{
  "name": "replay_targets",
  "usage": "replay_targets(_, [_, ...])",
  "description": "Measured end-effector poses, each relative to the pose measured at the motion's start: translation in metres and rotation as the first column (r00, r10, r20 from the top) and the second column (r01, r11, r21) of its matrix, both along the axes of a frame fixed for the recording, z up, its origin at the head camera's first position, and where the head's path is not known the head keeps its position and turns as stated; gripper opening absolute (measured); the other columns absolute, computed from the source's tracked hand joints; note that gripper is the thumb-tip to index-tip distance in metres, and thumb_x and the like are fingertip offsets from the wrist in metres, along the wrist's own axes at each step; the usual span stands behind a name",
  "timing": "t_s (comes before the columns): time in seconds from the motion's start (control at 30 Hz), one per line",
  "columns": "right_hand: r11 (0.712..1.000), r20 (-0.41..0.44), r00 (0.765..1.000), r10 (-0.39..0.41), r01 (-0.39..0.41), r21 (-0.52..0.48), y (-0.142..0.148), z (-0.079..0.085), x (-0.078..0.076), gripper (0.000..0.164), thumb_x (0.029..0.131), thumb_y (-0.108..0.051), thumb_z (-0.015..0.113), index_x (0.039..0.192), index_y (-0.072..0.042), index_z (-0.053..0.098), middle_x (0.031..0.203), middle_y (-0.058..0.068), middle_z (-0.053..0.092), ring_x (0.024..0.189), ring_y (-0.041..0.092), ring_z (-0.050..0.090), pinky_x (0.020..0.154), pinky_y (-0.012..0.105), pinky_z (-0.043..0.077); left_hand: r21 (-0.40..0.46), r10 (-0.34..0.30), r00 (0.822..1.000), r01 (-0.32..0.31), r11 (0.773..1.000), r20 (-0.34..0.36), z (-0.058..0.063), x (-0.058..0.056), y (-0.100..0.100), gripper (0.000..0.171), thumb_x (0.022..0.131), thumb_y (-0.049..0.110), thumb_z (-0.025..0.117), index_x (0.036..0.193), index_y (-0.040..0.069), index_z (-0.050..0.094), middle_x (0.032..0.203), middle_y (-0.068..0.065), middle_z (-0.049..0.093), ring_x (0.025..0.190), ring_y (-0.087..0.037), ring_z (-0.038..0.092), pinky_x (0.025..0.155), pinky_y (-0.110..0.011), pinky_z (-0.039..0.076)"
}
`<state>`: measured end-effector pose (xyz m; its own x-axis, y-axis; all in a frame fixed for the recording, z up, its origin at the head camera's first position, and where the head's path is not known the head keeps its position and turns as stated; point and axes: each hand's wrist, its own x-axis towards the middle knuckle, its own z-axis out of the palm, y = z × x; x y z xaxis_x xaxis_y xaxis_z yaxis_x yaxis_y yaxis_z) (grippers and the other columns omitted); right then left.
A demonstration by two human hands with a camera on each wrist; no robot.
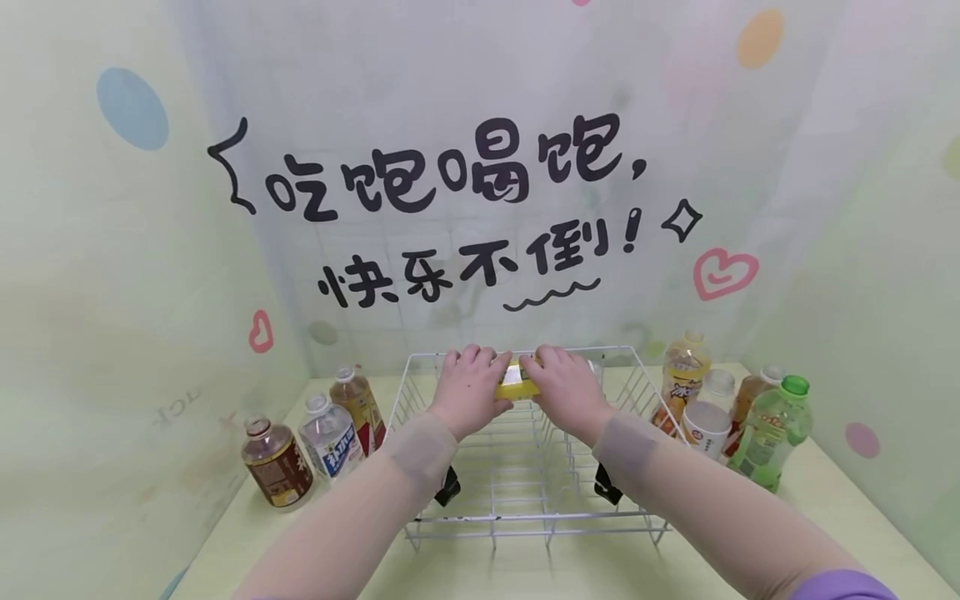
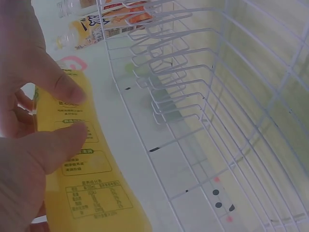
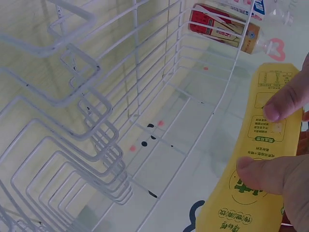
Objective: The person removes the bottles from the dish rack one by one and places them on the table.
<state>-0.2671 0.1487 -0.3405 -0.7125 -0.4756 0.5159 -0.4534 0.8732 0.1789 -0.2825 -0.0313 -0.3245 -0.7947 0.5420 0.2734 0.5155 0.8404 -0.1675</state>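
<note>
Both hands grip a bottle with a yellow label point(image 1: 517, 382), held sideways over the far part of a white wire rack point(image 1: 547, 518). The left hand point(image 1: 471, 387) is around one end and the right hand point(image 1: 566, 387) around the other. In the left wrist view, both thumbs press on the yellow label point(image 2: 96, 193), which carries a printed table. The right wrist view shows the thumbs on the same label point(image 3: 231, 193), with round green print beside them. The fingers behind the bottle are mostly hidden.
On the left stand a brown-labelled bottle point(image 1: 277, 467), a clear bottle point(image 1: 330, 437) and a red-and-yellow one point(image 1: 360, 412). On the right are an orange-labelled bottle point(image 1: 684, 375), a white-labelled bottle point(image 1: 708, 425), a green bottle point(image 1: 772, 433) and one more behind. Printed curtains enclose the table.
</note>
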Motion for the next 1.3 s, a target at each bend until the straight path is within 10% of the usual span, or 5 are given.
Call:
replay_targets(0.77, [0.997,-0.126,0.992,0.014,-0.004,0.081,0.001,0.000,0.005,0.056,0.076,-0.026,0.082,0.125,-0.012,0.057,0.112,0.011,0.058,0.106,0.029,0.058,0.085,0.044,0.053,0.042,-0.010,1.000,0.011,0.999,-0.021,-0.003,0.000,-0.005,0.065,0.083,0.046,0.072,0.137,0.015,0.051,0.122,-0.004,0.059,0.107,-0.023,0.052,0.089,-0.043,0.045])
replay_targets(1.3, [0.999,-0.006,0.999,0.032,-0.032,-0.042,0.019,0.012,0.032,0.074,0.078,-0.033,0.080,0.140,-0.012,0.048,0.141,0.017,0.046,0.130,0.038,0.042,0.105,0.054,0.036,0.150,0.055,0.998,-0.059,0.987,0.034,-0.003,-0.001,-0.034,0.066,0.082,0.045,0.074,0.136,0.016,0.051,0.124,-0.004,0.058,0.111,-0.025,0.051,0.095,-0.047,0.042])
